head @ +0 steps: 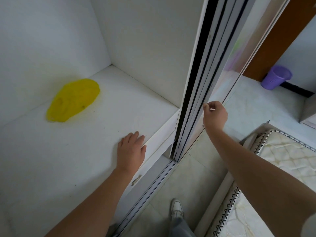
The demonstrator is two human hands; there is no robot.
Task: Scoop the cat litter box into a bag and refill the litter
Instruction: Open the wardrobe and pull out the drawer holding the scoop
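A yellow plastic bag (73, 100) lies crumpled on the white shelf floor (51, 159) of a wardrobe, near the back left wall. My left hand (131, 149) rests flat on the shelf by its front edge, fingers spread, holding nothing. My right hand (214, 115) is curled around the edge of the sliding door (200, 93), fingers closed on it. No litter box or scoop is visible.
Small dark specks are scattered on the shelf. A door track (153, 189) runs along the tiled floor. A mattress (273, 168) lies at the right, a purple basket (275, 77) stands at the far right, and a white shoe (177, 209) is below.
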